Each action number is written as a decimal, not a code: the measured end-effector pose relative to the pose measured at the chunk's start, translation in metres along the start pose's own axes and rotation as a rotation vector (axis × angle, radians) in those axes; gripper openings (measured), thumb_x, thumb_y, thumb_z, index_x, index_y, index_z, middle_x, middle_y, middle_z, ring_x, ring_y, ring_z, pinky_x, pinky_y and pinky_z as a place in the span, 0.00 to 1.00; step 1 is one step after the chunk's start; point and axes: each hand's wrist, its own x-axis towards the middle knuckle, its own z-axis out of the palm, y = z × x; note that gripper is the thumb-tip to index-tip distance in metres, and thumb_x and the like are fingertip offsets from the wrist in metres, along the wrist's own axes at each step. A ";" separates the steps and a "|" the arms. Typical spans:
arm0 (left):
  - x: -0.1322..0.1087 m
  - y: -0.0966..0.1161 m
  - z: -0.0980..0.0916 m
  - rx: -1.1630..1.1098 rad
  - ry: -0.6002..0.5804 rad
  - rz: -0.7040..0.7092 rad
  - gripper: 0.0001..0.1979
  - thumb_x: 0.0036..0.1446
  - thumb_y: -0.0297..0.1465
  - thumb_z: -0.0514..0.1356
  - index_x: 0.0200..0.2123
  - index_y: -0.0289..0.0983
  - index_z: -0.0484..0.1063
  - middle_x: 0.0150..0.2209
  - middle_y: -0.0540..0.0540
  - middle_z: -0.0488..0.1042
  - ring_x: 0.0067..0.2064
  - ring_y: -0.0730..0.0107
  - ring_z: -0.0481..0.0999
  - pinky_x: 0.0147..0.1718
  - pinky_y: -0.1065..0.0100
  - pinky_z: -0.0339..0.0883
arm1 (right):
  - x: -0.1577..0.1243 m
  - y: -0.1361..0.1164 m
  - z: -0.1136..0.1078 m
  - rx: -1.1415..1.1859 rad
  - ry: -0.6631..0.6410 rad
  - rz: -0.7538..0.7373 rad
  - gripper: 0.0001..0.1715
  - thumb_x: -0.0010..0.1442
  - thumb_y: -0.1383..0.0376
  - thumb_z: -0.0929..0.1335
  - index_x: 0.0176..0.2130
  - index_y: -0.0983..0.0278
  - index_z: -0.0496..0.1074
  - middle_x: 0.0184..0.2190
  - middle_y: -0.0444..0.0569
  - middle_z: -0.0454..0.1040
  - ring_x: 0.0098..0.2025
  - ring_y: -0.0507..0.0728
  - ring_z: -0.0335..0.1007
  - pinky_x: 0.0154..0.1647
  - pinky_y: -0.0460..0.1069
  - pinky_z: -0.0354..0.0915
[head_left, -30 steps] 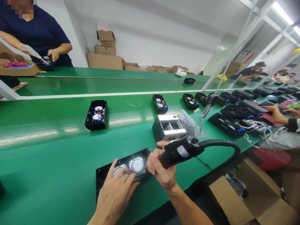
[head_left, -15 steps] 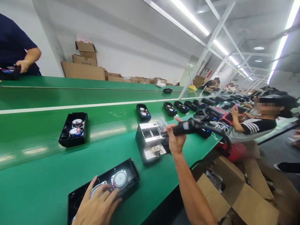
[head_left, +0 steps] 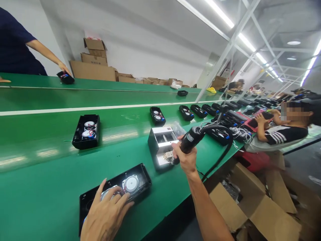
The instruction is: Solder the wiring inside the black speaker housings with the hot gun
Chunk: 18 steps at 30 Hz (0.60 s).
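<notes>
1. Right hand [head_left: 187, 159]: fingers wrapped firmly around a black cylindrical handheld driver [head_left: 191, 140]. The tool slants, with its lower end toward the bench and its rear end up to the right.
2. Left hand [head_left: 105, 214]: palm down, fingers spread, laid over the near part of a long black rectangular plastic housing [head_left: 140, 170].
3. Housing: lies open side up on the smooth green bench [head_left: 57, 197], set at a slant. One round silver-white speaker [head_left: 131, 183] shows fully, just beyond the fingertips; a second is partly covered by the fingers.
4. Driver's lower end: at the front of a box-shaped device with a silver top and black sides [head_left: 152, 149]. Contact cannot be told; the hand hides part of it.
5. Thick black hose [head_left: 222, 157]: leaves the driver's rear end and curves down toward the bench edge.
6. Clear crumpled plastic [head_left: 178, 128]: just behind the device.
7. Beyond, on the glossy green strip: an open black housing with two round speakers [head_left: 85, 143] to the left, a similar smaller-looking one [head_left: 157, 115] behind the device, more in a row to the right.
8. Far left: co-worker in a navy shirt [head_left: 15, 43], one hand at a small black part [head_left: 66, 79].
9. Right: co-worker with a white-striped black sleeve [head_left: 278, 135], near tangled white cables [head_left: 242, 134].
10. Lower right: open brown cardboard carton [head_left: 274, 216].
</notes>
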 end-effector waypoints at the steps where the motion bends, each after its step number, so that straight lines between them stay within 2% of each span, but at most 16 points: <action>1: 0.001 0.002 -0.002 -0.006 0.003 -0.030 0.14 0.74 0.38 0.55 0.41 0.42 0.80 0.33 0.49 0.83 0.49 0.54 0.82 0.71 0.35 0.50 | -0.007 -0.005 0.002 0.041 -0.042 0.033 0.20 0.60 0.60 0.77 0.46 0.60 0.68 0.17 0.31 0.65 0.17 0.49 0.59 0.21 0.47 0.60; 8: 0.010 0.012 -0.013 -0.049 -0.064 -0.112 0.14 0.73 0.40 0.57 0.37 0.43 0.78 0.31 0.51 0.83 0.47 0.57 0.83 0.70 0.35 0.52 | -0.061 -0.028 0.044 0.464 -0.147 0.103 0.16 0.66 0.65 0.72 0.51 0.56 0.65 0.18 0.30 0.61 0.16 0.47 0.55 0.21 0.45 0.59; 12: 0.012 0.015 -0.016 -0.060 -0.075 -0.142 0.14 0.73 0.40 0.57 0.38 0.43 0.79 0.31 0.50 0.83 0.47 0.57 0.83 0.70 0.34 0.52 | -0.073 -0.027 0.065 0.529 -0.213 0.110 0.14 0.68 0.66 0.72 0.50 0.56 0.67 0.20 0.31 0.62 0.17 0.46 0.56 0.21 0.44 0.59; 18: 0.011 0.018 -0.016 -0.075 -0.071 -0.167 0.12 0.72 0.39 0.59 0.38 0.43 0.80 0.31 0.49 0.83 0.47 0.56 0.83 0.70 0.33 0.54 | -0.076 -0.020 0.077 0.508 -0.279 0.140 0.14 0.68 0.65 0.72 0.51 0.55 0.67 0.20 0.31 0.64 0.18 0.46 0.58 0.22 0.44 0.61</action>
